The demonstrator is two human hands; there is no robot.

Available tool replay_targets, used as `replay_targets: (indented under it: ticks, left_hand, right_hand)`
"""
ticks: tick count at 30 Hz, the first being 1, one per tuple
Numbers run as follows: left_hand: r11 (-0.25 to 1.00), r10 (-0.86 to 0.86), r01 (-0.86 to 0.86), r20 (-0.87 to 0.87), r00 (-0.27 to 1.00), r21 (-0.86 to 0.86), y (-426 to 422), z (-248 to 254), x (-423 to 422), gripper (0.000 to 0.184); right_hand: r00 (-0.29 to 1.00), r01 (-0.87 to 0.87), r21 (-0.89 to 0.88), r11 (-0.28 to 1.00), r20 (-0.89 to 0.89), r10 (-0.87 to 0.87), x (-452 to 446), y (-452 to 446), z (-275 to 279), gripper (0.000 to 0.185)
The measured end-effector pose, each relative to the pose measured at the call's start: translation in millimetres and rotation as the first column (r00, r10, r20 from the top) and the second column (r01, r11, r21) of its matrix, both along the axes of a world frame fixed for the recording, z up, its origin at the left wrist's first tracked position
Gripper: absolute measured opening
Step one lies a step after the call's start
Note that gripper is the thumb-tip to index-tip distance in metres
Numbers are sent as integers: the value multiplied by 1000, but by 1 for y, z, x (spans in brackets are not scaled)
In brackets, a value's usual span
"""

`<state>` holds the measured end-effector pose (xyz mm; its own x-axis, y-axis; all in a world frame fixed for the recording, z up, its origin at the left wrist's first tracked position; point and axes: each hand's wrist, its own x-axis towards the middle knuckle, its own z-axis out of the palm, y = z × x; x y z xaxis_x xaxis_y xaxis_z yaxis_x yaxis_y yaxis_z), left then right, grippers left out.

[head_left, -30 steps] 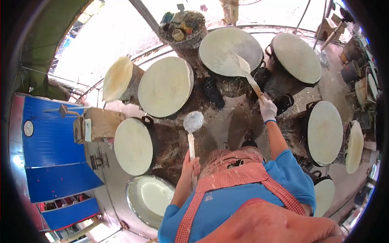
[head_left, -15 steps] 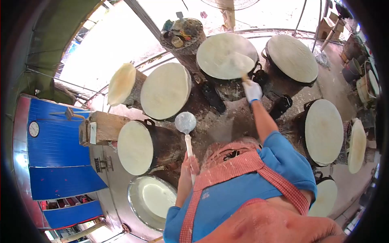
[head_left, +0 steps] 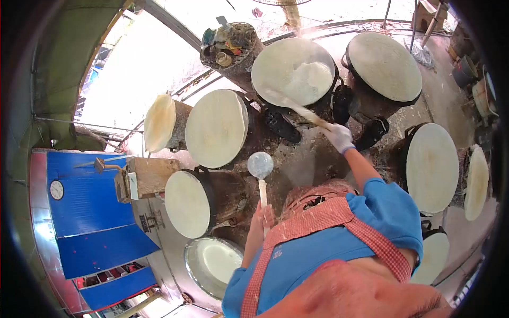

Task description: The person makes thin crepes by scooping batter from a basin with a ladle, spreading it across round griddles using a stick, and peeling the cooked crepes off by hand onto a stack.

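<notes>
White-gloved right hand (head_left: pixel 339 138) clasps long pale wooden spreader (head_left: pixel 307 114), blurred blade ahead and left of grip, over broad round batter-coated griddle (head_left: pixel 286 58); blade contact impossible to tell. Bare left hand (head_left: pixel 261 218) wraps pale handle of round metal ladle (head_left: pixel 260 165), bowl just beyond fingers. Spreader looks light, stiff, perhaps slick toward blade; bare handle end suits hold. Second round dark-rimmed griddle (head_left: pixel 389 63) limits room ahead-right of gloved grip; brown stained floor (head_left: pixel 294 169) gives space between hands.
</notes>
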<state>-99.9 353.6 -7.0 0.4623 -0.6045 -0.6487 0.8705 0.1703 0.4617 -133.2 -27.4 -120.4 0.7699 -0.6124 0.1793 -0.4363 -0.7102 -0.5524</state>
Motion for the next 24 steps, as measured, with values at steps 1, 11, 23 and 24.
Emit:
replay_targets:
  ticks: [1, 11, 23, 24]
  left_hand:
    - [1000, -8, 8, 13, 1000, 8, 7, -3, 1, 34]
    - [991, -7, 36, -210, 978, 131, -42, -45, 34, 13]
    - [993, 107, -90, -266, 958, 78, -49, -45, 16, 22]
    - [983, 79, -42, -203, 976, 179, -49, -41, 16, 18]
  right_hand:
    - [993, 114, -39, 993, -15, -115, -13, -12, -18, 22]
    - [970, 76, 74, 994, -236, -57, -12, -39, 15, 29]
    - [787, -124, 821, 558, 423, -448, 93, -148, -28, 28]
    - [812, -110, 837, 536, 387, -438, 92, -117, -26, 27]
